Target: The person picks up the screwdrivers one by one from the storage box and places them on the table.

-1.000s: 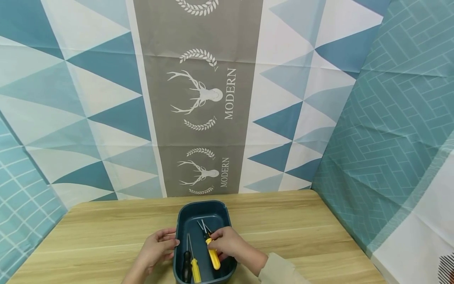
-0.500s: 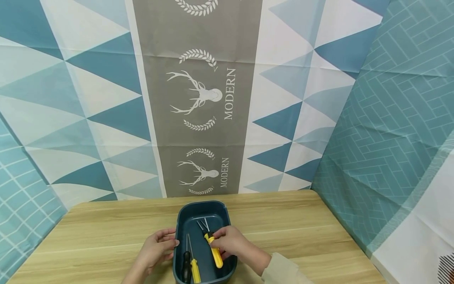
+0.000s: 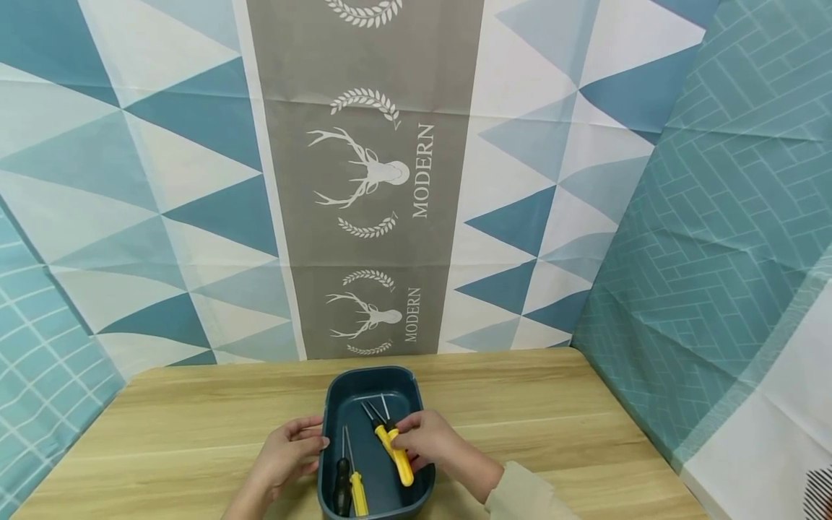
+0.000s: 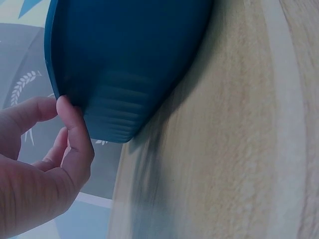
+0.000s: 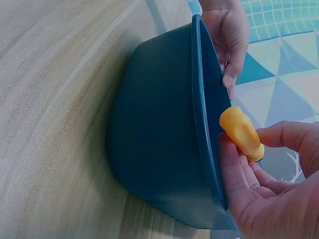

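R hand (image 3: 425, 438), bottom ctr, pinches a yellow-handled, grey-shafted screwdriver (image 3: 402, 464) over a dark-blue, rounded oblong plastic box (image 3: 372, 381); its long axis runs upper L to lower R, handle lowest. L hand (image 3: 291, 453), farther off, pinches box's L rim.

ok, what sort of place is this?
Likely a staged tabletop work setup: creased printed sheeting behind and beside a wood-look table, with a blue bin of what look like screwdrivers on it.
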Tool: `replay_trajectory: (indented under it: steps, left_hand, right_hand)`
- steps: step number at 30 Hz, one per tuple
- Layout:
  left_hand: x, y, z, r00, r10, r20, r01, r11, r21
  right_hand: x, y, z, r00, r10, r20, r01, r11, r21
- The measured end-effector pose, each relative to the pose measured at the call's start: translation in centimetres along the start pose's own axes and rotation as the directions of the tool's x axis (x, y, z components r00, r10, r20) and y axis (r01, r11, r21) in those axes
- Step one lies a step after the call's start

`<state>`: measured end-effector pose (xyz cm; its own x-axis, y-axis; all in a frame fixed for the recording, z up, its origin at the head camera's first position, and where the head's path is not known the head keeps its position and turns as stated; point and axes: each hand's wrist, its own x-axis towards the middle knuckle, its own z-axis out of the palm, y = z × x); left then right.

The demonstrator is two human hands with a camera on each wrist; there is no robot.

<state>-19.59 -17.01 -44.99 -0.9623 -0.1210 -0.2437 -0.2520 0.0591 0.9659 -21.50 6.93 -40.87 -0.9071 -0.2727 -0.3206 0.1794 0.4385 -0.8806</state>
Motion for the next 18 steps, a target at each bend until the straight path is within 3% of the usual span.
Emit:
replay_trajectory:
  steps: [18]
  left_hand:
    - [-0.08, 0.09, 0.07, 1.000, -0.011, -0.010, 0.011, 1.000, 0.001]
  right_hand:
    - [-0.26, 0.01, -0.95, 1.000, -0.006, -0.010, 0.006, 1.000, -0.004]
